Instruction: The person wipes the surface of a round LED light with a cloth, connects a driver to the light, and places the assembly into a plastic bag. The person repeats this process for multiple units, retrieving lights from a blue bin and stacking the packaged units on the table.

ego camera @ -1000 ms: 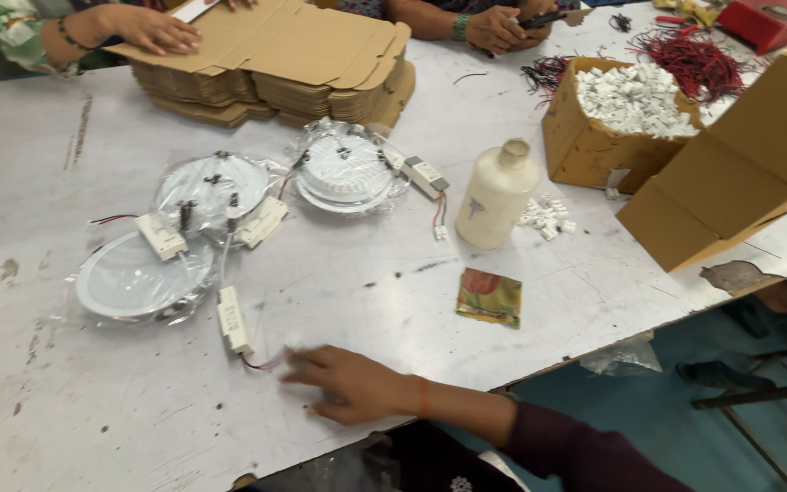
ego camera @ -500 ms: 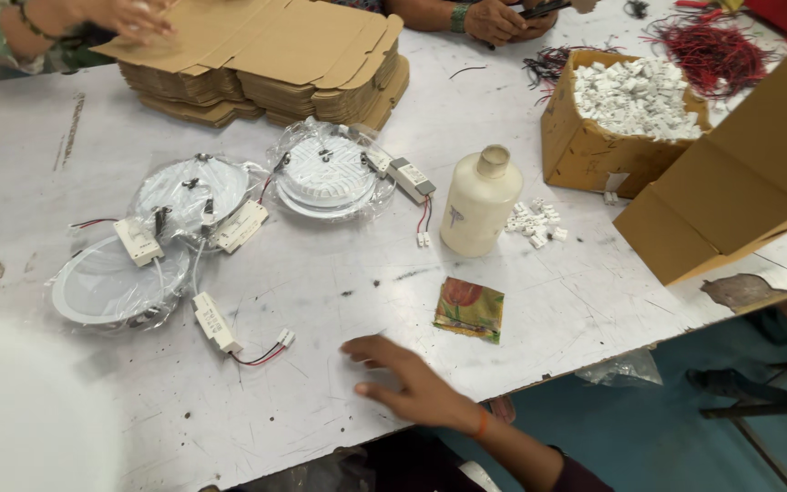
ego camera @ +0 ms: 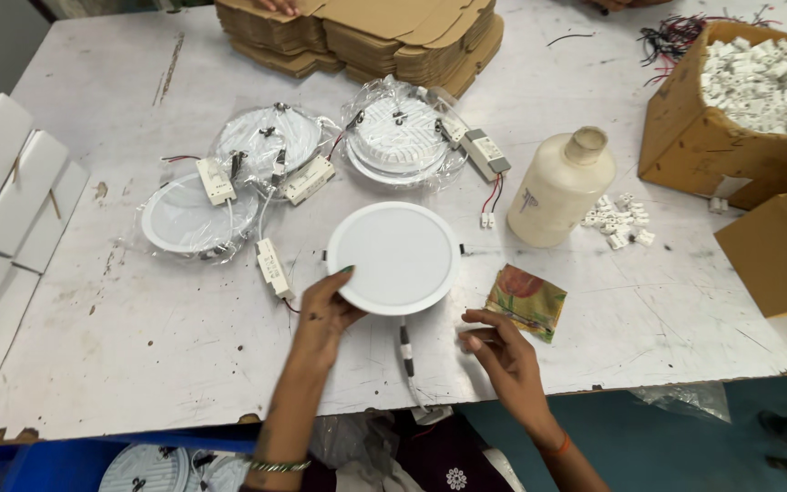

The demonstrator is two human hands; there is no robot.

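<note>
My left hand [ego camera: 325, 310] grips the lower left rim of a round white panel light [ego camera: 393, 258], held flat just above the table [ego camera: 93, 310]. A thin cable with an inline connector [ego camera: 406, 351] hangs from the light toward the table's front edge. To the right of that cable, my right hand [ego camera: 498, 351] hovers over the table with fingers loosely curled and nothing in it, beside a small colourful sachet [ego camera: 526, 301].
Three more round lights with small white driver boxes lie behind: [ego camera: 195, 219], [ego camera: 266, 146], [ego camera: 401, 137]. A cream plastic bottle [ego camera: 559, 189] stands right of centre by loose white connectors [ego camera: 619, 223]. Flat cardboard stacks [ego camera: 366, 36], a connector-filled carton [ego camera: 730, 109], white boxes [ego camera: 2, 200].
A white panel light has come up into view in my left hand. My right hand has drawn back toward the front edge, and the camera has shifted closer to the table.
</note>
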